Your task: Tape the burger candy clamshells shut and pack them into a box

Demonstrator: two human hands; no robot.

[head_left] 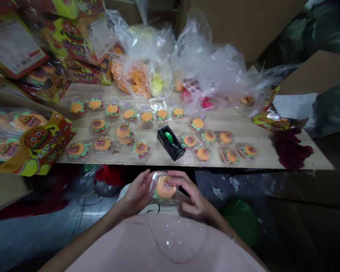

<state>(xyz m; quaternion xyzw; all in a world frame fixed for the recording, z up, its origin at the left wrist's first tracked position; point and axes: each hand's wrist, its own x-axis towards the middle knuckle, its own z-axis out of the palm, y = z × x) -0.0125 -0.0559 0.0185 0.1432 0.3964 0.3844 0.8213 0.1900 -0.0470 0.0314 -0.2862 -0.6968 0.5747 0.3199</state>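
In front of my lap, just below the table's edge, I hold a clear plastic case with a small imitation burger [164,187] inside, its orange bun top facing up. My left hand [138,192] grips the case from its left side. From the right, my right hand [191,196] holds it, fingers lying over the lid and thumb side low. A black tape dispenser [172,145] with a green roll stands on the table beyond my hands. Several more cased burgers [141,148] sit in loose rows to its left, and others [203,152] lie to its right.
Printed display boxes [45,139] of burgers stand at the left, with more stacked behind. Clear bags of orange and yellow pieces [137,77] line the wooden table's [272,160] back. Dark red cloth [291,149] lies at the right end. A green round object [239,219] is on the floor.
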